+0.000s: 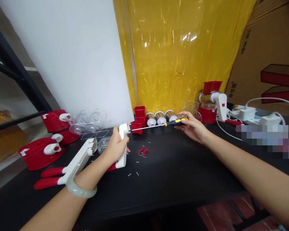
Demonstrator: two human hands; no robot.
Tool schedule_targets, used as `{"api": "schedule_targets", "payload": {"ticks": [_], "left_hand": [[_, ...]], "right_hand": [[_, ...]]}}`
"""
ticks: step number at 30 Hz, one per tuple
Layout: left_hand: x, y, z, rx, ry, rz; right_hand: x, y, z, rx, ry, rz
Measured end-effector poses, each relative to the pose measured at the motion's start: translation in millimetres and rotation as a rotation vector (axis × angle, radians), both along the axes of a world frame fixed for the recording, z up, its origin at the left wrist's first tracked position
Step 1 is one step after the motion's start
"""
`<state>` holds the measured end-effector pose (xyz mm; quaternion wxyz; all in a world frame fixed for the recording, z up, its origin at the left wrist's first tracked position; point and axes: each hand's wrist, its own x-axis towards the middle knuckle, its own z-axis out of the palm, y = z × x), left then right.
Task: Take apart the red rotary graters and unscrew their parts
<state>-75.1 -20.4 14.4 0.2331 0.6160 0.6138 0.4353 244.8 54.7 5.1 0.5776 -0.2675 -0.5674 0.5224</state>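
Observation:
My left hand (117,146) is wrapped around a white crank handle (122,160) with a red grip, held upright above the black table. In my right hand (191,128) is a screwdriver (175,122) with a black and yellow handle. Its long shaft points left, and the tip meets the round upper end of the crank handle; whether a screw sits there is too small to tell. Below, small red plastic parts (143,151) lie among several loose screws (137,173). Left of my hand, two more white crank handles (77,162) with red grips lie side by side.
Red grater bases (42,154) and clear plastic parts (89,120) stand at the left. Grater drums (160,118) and red hoppers (139,112) line the back. An assembled rotary grater (210,102), white chargers (247,113) with cables and a large carton (265,54) are at the right.

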Motion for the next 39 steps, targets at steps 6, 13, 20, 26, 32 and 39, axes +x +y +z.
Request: {"api": "schedule_targets", "payload": {"ticks": [6, 13, 20, 26, 32, 39], "left_hand": [[2.3, -2.2, 2.4, 0.009, 0.057, 0.001], [-0.8, 1.9, 3.7, -0.007, 0.001, 0.063], [0.9, -0.2, 5.2, 0.004, 0.011, 0.052], [-1.4, 1.6, 4.1, 0.016, 0.010, 0.069], [0.9, 1.8, 5.3, 0.015, 0.005, 0.078], [-1.7, 4.1, 1.8, 0.000, 0.020, 0.060]], "right_hand": [[3.4, 7.8, -5.5, 0.056, -0.446, -0.188], [0.7, 0.4, -1.0, 0.094, -0.102, -0.022], [0.7, 4.0, -4.9, -0.009, -0.275, -0.031], [3.3, 5.6, -5.2, 0.116, -0.410, -0.119], [2.7, 4.2, -2.1, 0.118, -0.155, -0.033], [0.6, 7.8, -8.3, 0.003, -0.354, -0.059]]}}
